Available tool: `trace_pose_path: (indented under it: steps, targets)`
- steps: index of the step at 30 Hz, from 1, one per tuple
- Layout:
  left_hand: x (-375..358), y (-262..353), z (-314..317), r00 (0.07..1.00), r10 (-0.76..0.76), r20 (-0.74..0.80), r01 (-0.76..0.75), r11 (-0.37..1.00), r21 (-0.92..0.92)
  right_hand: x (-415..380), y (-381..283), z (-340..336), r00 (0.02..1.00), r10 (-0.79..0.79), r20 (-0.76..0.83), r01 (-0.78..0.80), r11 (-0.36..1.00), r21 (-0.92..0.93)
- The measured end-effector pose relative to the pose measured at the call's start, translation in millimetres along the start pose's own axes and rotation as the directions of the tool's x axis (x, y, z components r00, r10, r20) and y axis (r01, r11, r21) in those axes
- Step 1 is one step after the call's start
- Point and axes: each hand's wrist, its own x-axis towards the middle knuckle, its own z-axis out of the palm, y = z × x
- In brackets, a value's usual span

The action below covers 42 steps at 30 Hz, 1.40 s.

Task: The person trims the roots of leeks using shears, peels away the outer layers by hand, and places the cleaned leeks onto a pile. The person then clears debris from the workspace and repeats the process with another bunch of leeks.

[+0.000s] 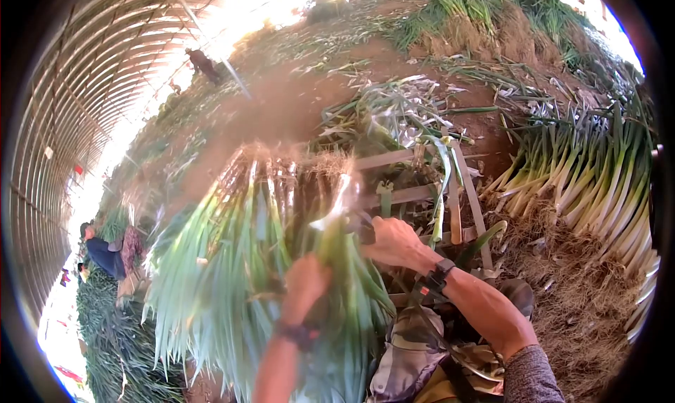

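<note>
A large pile of leeks (232, 262) lies in front of me, roots toward the far side and green leaves toward me. My left hand (307, 276) is blurred but looks closed around a leek (332, 238) whose white end is smeared by motion. Just to its right, my right hand (397, 243) has its fingers curled together beside that stalk. What sits between those fingers is hidden. A dark band is on each wrist.
A wooden slatted frame (467, 192) with stripped leaves (408, 111) stands ahead. More leeks (583, 157) lie in a row at right, roots (562, 290) toward me. Bundles (457, 16) lie farther back. Other people (105, 254) are at left, under an arched roof (84, 101).
</note>
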Motion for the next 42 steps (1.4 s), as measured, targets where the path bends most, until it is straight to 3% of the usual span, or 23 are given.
trace_pose_path:
  steps: [5, 8, 12, 13, 17, 20, 21, 25, 28, 29, 32, 34, 36, 40, 42]
  targets:
    - [14, -4, -14, 0.984, -0.178, 0.018, 0.178, 0.965, -0.191, -55, -16, -18, 0.979, -0.143, 0.144, 0.116, 0.976, 0.182]
    - [15, -22, -33, 0.988, -0.135, -0.074, 0.111, 0.959, -0.26, -97, -32, -31, 0.946, -0.245, 0.214, 0.197, 0.955, 0.22]
    - [15, -30, -56, 0.976, -0.206, -0.065, 0.168, 0.911, -0.377, -102, -39, -27, 0.918, -0.307, 0.253, 0.263, 0.945, 0.193]
    - [11, -30, -62, 0.98, -0.16, -0.122, 0.091, 0.893, -0.44, -98, -38, -21, 0.931, -0.288, 0.226, 0.257, 0.954, 0.157]
    - [12, -51, -75, 0.966, -0.188, -0.177, 0.084, 0.877, -0.473, -94, -40, -20, 0.958, -0.191, 0.216, 0.173, 0.98, 0.096]
    - [15, -81, -85, 0.941, -0.234, -0.244, 0.12, 0.906, -0.406, -95, -37, -27, 0.975, -0.153, 0.16, 0.15, 0.988, 0.035]
    - [14, -85, -97, 0.944, -0.261, -0.201, 0.187, 0.927, -0.325, -95, -32, -28, 0.983, -0.124, 0.136, 0.123, 0.992, 0.019]
    - [28, -162, -56, 0.875, -0.321, -0.362, 0.337, 0.941, -0.019, -97, -12, -24, 0.982, -0.161, 0.101, 0.163, 0.987, -0.012]
    - [19, -165, -26, 0.857, -0.113, -0.503, 0.275, 0.925, 0.262, -97, -10, -23, 0.967, -0.188, 0.172, 0.19, 0.982, 0.006]
    - [15, -143, -33, 0.893, -0.159, -0.42, 0.271, 0.937, 0.22, -98, -10, -24, 0.958, -0.196, 0.211, 0.194, 0.981, 0.029]
    - [16, -104, -19, 0.961, -0.129, -0.246, 0.097, 0.986, -0.135, -97, -18, -20, 0.94, -0.268, 0.209, 0.258, 0.963, 0.076]
    - [8, -57, -23, 0.992, -0.08, -0.1, 0.025, 0.887, -0.461, -92, -14, -7, 0.939, -0.281, 0.197, 0.274, 0.96, 0.065]
    - [11, -24, -16, 0.999, -0.035, -0.016, 0.028, 0.938, -0.345, -89, -14, -2, 0.941, -0.268, 0.207, 0.262, 0.963, 0.057]
    - [16, 7, -8, 1.0, -0.004, -0.012, 0.004, 1.0, 0.013, -83, -18, 2, 0.94, -0.235, 0.246, 0.231, 0.972, 0.046]
    - [13, 13, -15, 1.0, -0.009, -0.018, 0.009, 1.0, 0.019, -84, -21, 0, 0.94, -0.23, 0.254, 0.22, 0.973, 0.066]
